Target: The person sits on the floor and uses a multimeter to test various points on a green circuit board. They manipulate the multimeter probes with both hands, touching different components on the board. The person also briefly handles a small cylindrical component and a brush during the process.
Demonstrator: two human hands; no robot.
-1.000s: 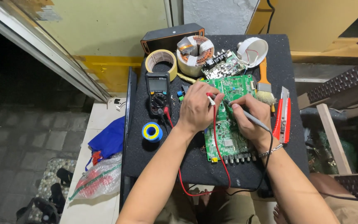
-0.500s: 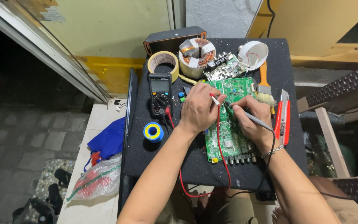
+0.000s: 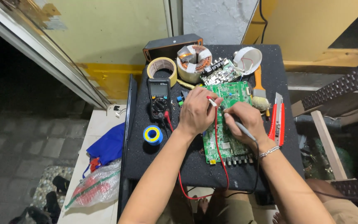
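green circuit board (image 3: pixel 228 124), flat on the dark felt-like counter (image 3: pixel 237 174), at centre; both hands rest on its upper half and cover that part. left hand (image 3: pixel 196 111) closed round a red-tipped probe (image 3: pixel 211 101), red lead (image 3: pixel 219 145) trailing to 6 o'clock. right hand (image 3: pixel 245 120) closed round a grey-handled black probe (image 3: pixel 245 132), black lead (image 3: pixel 256 166) running to 6 o'clock. black multimeter (image 3: pixel 159 98) at 9 o'clock of the left hand, grey screen above a round dial. blue-and-yellow spool (image 3: pixel 152 135) at 8 o'clock. tan tape roll (image 3: pixel 162 71) at 11 o'clock. copper-wound ring coil (image 3: pixel 193 62) and a smaller board (image 3: pixel 220 71) at 12 o'clock. white round lid (image 3: pixel 247 59) at 1 o'clock. orange-handled brush (image 3: pixel 260 91) and red-handled cutters (image 3: pixel 278 120) at 3 o'clock of the right hand. blue cloth (image 3: pixel 106 145) and clear plastic bag (image 3: pixel 96 186) off the counter's edge, at 8 o'clock.
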